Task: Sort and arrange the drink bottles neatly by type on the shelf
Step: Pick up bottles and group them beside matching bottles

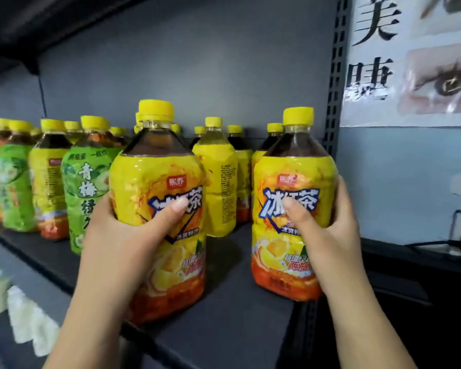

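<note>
1. Bottles with green plastic labels [85,187] and yellow caps stand at the left of the dark grey shelf [237,328]. They are mixed with yellow-label and orange-label ones, so this part looks not yet sorted.
2. The left hand [117,235] is closed around a yellow-label plastic iced-tea bottle [157,166], with the thumb on the front of the label, near the front edge of the shelf.
3. Between the two held bottles, further back, a group of yellow-label bottles [218,177] stands together; this side seems already of one type.
4. The right hand [328,230] grips a second yellow-label iced-tea bottle [290,161] at the right front corner of the shelf.
5. I cannot tell if the held bottles rest on the shelf or are lifted. In my judgement the task is partly done: these two must join the yellow group, and the mixed left side remains.
</note>
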The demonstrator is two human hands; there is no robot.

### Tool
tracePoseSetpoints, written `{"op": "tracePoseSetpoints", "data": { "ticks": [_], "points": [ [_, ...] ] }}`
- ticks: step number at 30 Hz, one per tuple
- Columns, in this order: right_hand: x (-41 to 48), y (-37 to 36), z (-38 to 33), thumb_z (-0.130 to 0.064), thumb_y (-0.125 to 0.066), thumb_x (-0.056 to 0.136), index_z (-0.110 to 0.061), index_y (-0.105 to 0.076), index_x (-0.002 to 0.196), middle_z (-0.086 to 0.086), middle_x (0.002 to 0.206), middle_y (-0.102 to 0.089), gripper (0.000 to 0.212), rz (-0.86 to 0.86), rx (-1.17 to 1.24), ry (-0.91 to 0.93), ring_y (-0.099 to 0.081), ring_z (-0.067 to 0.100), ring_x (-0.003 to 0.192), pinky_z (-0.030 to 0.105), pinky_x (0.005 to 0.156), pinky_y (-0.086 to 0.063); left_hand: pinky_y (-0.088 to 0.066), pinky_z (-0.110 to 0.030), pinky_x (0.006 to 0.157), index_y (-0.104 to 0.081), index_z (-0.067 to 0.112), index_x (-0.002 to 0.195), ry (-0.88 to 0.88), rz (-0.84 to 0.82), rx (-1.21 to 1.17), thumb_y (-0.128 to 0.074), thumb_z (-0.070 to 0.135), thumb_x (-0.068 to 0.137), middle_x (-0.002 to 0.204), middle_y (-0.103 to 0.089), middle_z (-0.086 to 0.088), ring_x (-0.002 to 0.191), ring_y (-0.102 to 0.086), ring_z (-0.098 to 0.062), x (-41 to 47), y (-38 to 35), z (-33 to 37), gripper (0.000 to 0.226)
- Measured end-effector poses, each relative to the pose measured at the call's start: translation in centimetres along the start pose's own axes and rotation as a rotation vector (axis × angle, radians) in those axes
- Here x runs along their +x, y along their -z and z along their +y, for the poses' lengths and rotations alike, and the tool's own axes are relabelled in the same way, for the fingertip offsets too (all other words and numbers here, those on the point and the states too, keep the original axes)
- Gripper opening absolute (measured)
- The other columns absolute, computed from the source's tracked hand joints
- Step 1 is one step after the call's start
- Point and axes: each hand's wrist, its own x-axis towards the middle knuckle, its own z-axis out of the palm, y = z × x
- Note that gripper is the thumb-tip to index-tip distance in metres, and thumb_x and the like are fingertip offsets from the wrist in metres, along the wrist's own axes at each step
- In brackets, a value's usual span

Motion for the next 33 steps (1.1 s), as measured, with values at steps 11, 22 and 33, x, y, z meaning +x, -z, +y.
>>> {"op": "tracePoseSetpoints", "data": {
  "ticks": [11, 22, 33],
  "points": [
    [6.4, -2.0, 5.2, -0.049, -0.066, 0.075, -0.028, -0.009, 0.147, 0.001, 0.149, -0.032, 0.094, -0.062, -0.177, -0.072, -0.035, 0.022, 0.133, 0.037, 0.103, -0.033, -0.052, -0.031, 0.072, -0.063, 0.045, 0.083, -0.008, 0.062, 0.051, -0.065, 0.063, 0.043, 0.082, -0.071, 0.020, 0.078, -0.066, 0.001, -1.1, -1.6, 0.7, 0.044],
    [7.1, -3.8, 5.5, -0.048, -0.063, 0.079, -0.023, -0.002, 0.149, 0.002, 0.156, -0.004, 0.095, -0.112, -0.272, -0.049, -0.007, 0.021, 0.143, 0.043, 0.115, -0.015, -0.050, -0.043, 0.086, -0.034, 0.026, 0.111, 0.060, 0.086, -0.036, -0.066, 0.063, 0.033, 0.103, -0.054, 0.010, 0.095, -0.060, -0.013, -1.3, -1.6, 0.3, 0.092],
    [0.7, -3.0, -0.6, -0.073, -0.054, 0.054, -0.048, -0.016, 0.132, -0.014, 0.153, -0.011, 0.091, -0.303, 0.234, 0.028, -0.018, 0.003, 0.138, 0.032, 0.113, -0.025, -0.036, -0.035, 0.107, -0.040, 0.025, 0.136, 0.022, -0.380, -0.065, -0.045, 0.082, 0.065, 0.134, -0.050, 0.006, 0.124, -0.046, -0.011, -0.4, -3.5, -0.9, 0.091]
  ]
}}
